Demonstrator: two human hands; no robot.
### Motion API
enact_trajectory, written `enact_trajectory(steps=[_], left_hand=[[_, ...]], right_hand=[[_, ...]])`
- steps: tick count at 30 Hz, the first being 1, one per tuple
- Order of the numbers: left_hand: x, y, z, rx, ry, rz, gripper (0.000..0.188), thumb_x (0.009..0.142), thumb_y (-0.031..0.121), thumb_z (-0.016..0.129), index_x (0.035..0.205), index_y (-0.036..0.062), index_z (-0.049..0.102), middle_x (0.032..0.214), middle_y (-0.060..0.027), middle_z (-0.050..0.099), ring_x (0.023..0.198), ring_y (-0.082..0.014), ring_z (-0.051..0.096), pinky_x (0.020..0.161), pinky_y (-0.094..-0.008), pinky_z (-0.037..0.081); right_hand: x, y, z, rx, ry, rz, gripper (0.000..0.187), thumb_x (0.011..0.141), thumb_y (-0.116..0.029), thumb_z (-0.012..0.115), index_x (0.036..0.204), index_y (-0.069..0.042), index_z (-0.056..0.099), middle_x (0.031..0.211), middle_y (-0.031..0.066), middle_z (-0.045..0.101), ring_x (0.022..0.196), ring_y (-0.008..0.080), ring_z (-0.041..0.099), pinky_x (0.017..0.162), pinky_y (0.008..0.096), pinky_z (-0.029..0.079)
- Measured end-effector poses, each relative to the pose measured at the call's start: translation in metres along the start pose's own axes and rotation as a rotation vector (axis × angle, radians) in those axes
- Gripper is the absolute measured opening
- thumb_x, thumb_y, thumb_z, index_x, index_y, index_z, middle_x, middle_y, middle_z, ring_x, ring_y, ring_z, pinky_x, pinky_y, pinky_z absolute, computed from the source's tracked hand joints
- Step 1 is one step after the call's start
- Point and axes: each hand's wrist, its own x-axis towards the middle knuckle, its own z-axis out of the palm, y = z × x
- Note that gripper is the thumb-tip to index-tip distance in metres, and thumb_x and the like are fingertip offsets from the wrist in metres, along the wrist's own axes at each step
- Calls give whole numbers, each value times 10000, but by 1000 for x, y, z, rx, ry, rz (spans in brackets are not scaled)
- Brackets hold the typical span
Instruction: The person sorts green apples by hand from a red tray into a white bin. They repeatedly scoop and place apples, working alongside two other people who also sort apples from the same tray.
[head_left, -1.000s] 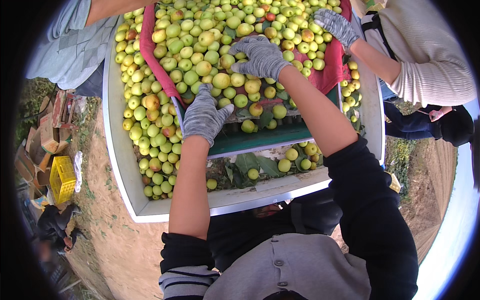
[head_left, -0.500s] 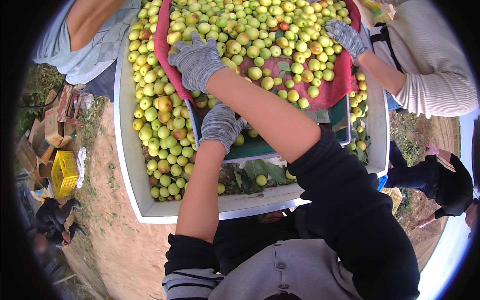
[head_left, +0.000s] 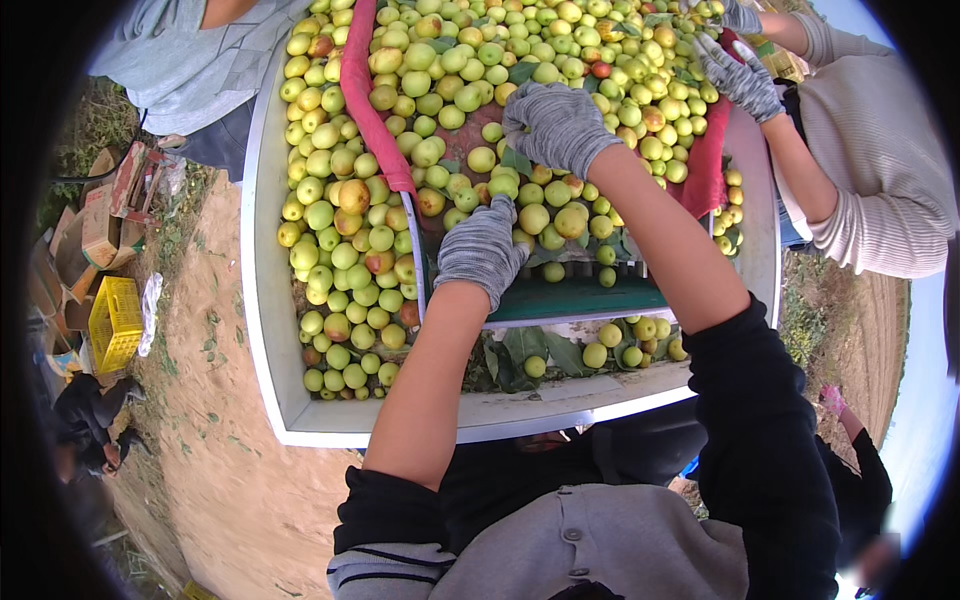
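Small round green-yellow fruits [head_left: 460,62], some with reddish patches, lie heaped on a red cloth [head_left: 372,110] inside a white-walled bin. My left hand [head_left: 480,250], in a grey knit glove, is low at the front of the heap, thumb apart from its fingers, touching fruit beside it. Above and to its right, my right hand [head_left: 560,128], gloved alike, bends over the heap. Its fingers are together and curled downward; whatever is under them is hidden. Several fruits rest between the two hands, above a dark green ledge [head_left: 575,302].
The bin's white rim [head_left: 350,438] runs in front of me. Fruits and leaves [head_left: 525,350] lie in its front trough. A co-worker's gloved hand [head_left: 740,82] is at the right of the heap; another person stands left. Cardboard boxes [head_left: 100,225] and a yellow crate [head_left: 115,322] sit on the ground.
My right hand has moved from the left side to the middle, its spread fingers now curled. My left hand has shifted right. More fruit lies at the front, and the co-worker's hand is changed in pose.
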Motion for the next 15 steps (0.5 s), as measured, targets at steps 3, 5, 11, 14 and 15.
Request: enact_trajectory(steps=[3, 5, 11, 14, 15], left_hand=[[0, 0, -1, -22, -34, -37, 558, 817, 289, 722, 1263, 38, 498, 1119, -156, 649, 1018, -326, 633, 881, -422, 504], [0, -1, -4, -39, -31, -15, 569, 815, 288, 725, 1271, 39, 493, 1115, -153, 651, 1011, -326, 637, 876, -424, 506], [-1, -1, -8, -26, -53, -59, 652, 806, 283, 734, 1322, 24, 433, 1118, -161, 645, 1005, -331, 641, 868, -425, 507], [0, -2, -7, -13, -59, -83, 756, 798, 304, 740, 1381, -6, 372, 1184, -176, 620, 1037, -329, 635, 888, -417, 506], [0, -1, -6, 2, -40, -85, 789, 795, 310, 743, 1396, -16, 350, 1210, -181, 609, 1050, -328, 631, 896, -414, 505]], right_hand=[[42, -32, -13, 64, 307, -52, 379, 818, -318, 701, 1190, -277, 637, 1224, -19, 590, 1202, 220, 534, 998, 463, 418], [75, -66, -12, 28, 435, -101, 463, 817, -347, 696, 1265, -292, 593, 1343, -20, 511, 1279, 224, 471, 1032, 510, 383], [116, -64, -11, -44, 357, -98, 526, 787, -422, 709, 1288, -322, 585, 1385, -24, 473, 1315, 254, 426, 1044, 580, 348], [112, -24, -16, -42, 306, -35, 379, 794, -419, 693, 1058, -147, 704, 1027, 129, 661, 1037, 302, 640, 849, 441, 525], [102, -3, -12, -27, 289, -10, 386, 812, -433, 658, 1064, -143, 697, 1034, 132, 653, 1031, 293, 643, 842, 432, 523]])
